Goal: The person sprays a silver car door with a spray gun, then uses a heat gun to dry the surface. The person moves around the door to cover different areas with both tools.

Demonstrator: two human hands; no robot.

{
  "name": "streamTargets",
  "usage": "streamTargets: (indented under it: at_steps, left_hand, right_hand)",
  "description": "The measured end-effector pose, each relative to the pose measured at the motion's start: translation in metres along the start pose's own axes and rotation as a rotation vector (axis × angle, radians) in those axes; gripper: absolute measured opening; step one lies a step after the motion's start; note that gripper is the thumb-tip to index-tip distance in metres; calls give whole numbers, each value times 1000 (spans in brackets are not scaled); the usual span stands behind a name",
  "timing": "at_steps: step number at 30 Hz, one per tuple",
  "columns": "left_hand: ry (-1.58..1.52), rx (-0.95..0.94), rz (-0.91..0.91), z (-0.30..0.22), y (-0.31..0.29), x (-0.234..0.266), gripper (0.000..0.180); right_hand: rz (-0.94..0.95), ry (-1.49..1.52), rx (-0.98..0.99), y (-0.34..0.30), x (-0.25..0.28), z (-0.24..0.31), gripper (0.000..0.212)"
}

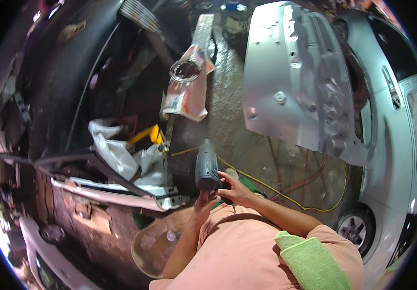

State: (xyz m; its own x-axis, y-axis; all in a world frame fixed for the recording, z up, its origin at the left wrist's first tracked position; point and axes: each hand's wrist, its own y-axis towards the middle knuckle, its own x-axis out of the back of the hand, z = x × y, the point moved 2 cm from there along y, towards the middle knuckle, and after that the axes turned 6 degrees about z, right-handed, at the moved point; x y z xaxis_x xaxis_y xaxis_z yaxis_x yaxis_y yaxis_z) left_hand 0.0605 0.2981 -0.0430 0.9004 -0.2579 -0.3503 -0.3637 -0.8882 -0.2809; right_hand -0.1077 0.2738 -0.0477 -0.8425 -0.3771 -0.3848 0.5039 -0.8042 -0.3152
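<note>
While both hands meet at its rear end, the scene reads as follows.

Tool: grey power tool (206, 166), likely a heat gun or polisher, held in front of the chest over the wet workshop floor (247, 140), its barrel pointing away from the person.
Handling: judged rigid and moderately heavy, hard-shelled, not fragile; best taken by the handle at the near end, clear of the far nozzle end.
Cord: yellow cable (286, 193) trails from near the tool across the floor toward the right.
Right hand (235, 189): fingers curled closed about the tool's handle from the right.
Left hand (203, 203): bent under the tool's base, touching it; how tightly it grips cannot be told.
Shoulder: green cloth (310, 261) draped on the right shoulder.
Left surroundings: dark car body (68, 96), white crumpled plastic sheeting (114, 150) at its edge.
Right surroundings: detached silver panel (290, 82) leaning upright, silver car (392, 121) beyond it.
</note>
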Motion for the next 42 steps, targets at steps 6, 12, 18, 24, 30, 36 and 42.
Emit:
streamTargets:
  at_steps: [6, 12, 18, 24, 30, 36, 42]
  left_hand:
    - [286, -71, -54, -70, 46, -63, 33]
    - [206, -131, 24, -161, 123, -59, 33]
    - [497, -273, -74, -259, 194, -107, 27]
    - [631, -351, -53, -321, 263, -154, 30]
    - [733, -395, -2, -332, 384, -170, 26]
    - [672, -444, 72, -381, 448, -163, 33]
    - [641, -405, 209, -357, 557, -188, 38]
  right_hand:
    - [-157, -434, 435, -46, -6, 56, 80]
    - [-407, -836, 397, -153, 50, 64, 66]
    - [-639, -653, -591, -335, 140, -100, 63]
    - [-1003, -551, -896, -496, 126, -370, 57]
    - [-1240, 263, -831, -518, 23, -504, 41]
    - [-1342, 982, -459, -366, 2, -438, 17]
    - [-1195, -230, -411, -221, -33, -413, 31]
